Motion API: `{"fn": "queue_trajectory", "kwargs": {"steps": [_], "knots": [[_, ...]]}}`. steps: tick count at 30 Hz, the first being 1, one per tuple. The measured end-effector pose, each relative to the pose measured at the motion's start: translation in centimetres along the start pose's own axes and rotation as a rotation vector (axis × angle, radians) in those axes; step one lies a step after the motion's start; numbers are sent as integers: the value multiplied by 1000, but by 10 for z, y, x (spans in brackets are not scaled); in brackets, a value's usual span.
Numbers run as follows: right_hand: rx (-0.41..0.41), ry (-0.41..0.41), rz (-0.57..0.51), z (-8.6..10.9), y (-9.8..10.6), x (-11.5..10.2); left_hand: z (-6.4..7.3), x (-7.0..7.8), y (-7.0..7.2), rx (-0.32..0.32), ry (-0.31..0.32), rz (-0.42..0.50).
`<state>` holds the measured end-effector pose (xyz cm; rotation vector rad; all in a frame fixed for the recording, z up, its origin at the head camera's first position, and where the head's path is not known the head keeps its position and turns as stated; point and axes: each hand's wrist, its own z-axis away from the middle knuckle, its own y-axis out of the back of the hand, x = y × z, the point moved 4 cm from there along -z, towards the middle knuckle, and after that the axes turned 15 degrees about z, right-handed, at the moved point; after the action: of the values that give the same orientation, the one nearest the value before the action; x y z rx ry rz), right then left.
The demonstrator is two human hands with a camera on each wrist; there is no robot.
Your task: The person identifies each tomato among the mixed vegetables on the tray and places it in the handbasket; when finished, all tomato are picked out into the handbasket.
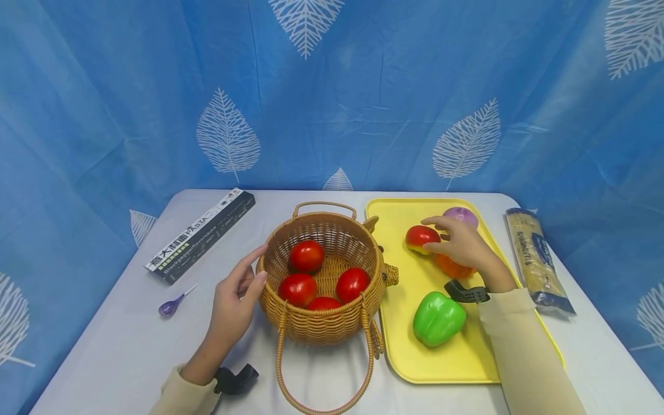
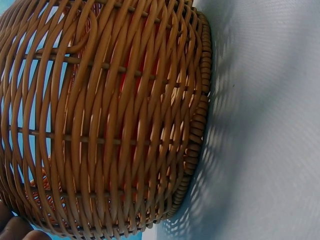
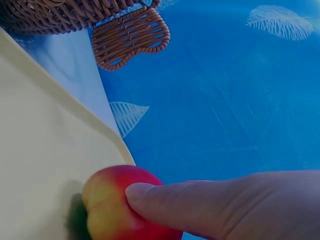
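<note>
On the yellow tray (image 1: 399,346), my right hand (image 1: 459,239) pinches a red-and-yellow peach-like fruit (image 1: 421,237), the thumb pressed on its skin in the right wrist view. Just under that hand lies an orange round thing (image 1: 452,268), partly covered. My left hand (image 1: 236,297) rests with loosely spread fingers against the left side of a wicker basket (image 1: 321,328); its fingertips (image 2: 25,230) show at the basket's edge in the left wrist view. Several smooth red fruits (image 1: 306,256) lie inside the basket, whose front handle hangs down.
A green bell pepper (image 1: 439,319) and a purple onion-like thing (image 1: 460,216) lie on the tray. Right of it is a spaghetti packet (image 1: 536,256). At the left are a pasta box (image 1: 202,235) and a purple lollipop (image 1: 168,308). A blue leaf-patterned curtain (image 1: 332,115) hangs behind.
</note>
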<state>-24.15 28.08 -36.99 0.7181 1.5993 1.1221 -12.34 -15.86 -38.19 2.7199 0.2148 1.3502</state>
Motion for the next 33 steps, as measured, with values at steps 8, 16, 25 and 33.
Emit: {"fn": "queue_trajectory", "kwargs": {"steps": [8, 16, 25, 33], "knots": [[-17, -19, 3, -1, -3, 0, 1, -2, 0, 7, 12, -8], [-21, -17, 27, -2, -2, -4, 1, -3, 1, 12, 40, -15], [-2, 25, 4, -3, -4, -4, 1, -2, 2, 14, 53, -10], [14, 36, -65, 0, 2, -3, 0, -1, 1, 12, 62, -6]]}}
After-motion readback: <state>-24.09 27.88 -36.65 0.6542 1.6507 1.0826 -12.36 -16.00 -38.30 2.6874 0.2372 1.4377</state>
